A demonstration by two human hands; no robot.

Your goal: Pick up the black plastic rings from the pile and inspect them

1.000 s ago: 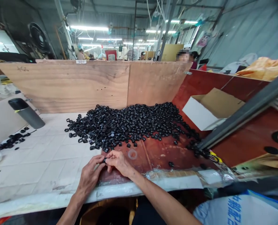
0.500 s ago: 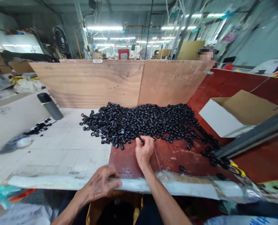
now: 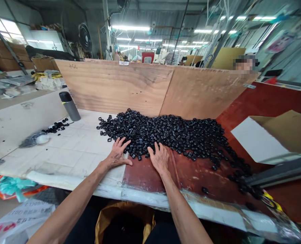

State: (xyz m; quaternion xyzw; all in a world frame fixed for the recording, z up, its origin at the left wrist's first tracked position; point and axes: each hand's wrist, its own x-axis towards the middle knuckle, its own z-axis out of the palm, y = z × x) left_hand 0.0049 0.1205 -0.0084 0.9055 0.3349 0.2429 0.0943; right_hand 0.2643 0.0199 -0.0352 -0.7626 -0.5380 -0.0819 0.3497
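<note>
A large heap of small black rings point(image 3: 171, 134), perhaps rubber or plastic, spreads across the bench. My left hand point(image 3: 117, 154) lies palm down on the pale bench top point(image 3: 81, 156), its spread fingertips at the heap's front edge. My right hand point(image 3: 160, 158) rests on the red-brown board point(image 3: 147, 176), its spread fingers touching the nearest rings. Neither hand visibly holds anything.
A plywood wall point(image 3: 115, 88) stands behind the heap. To the left are a grey flask with a black cap point(image 3: 69, 106), a small group of rings point(image 3: 57, 127) and a plastic bag point(image 3: 35, 139). A cardboard box point(image 3: 267, 135) sits at right; a person point(image 3: 244, 64) stands beyond the wall.
A second ago my hands were together, pinching a ring. They are now apart and spread at the heap's front edge. My view has swung, shifting the scene rightward.
</note>
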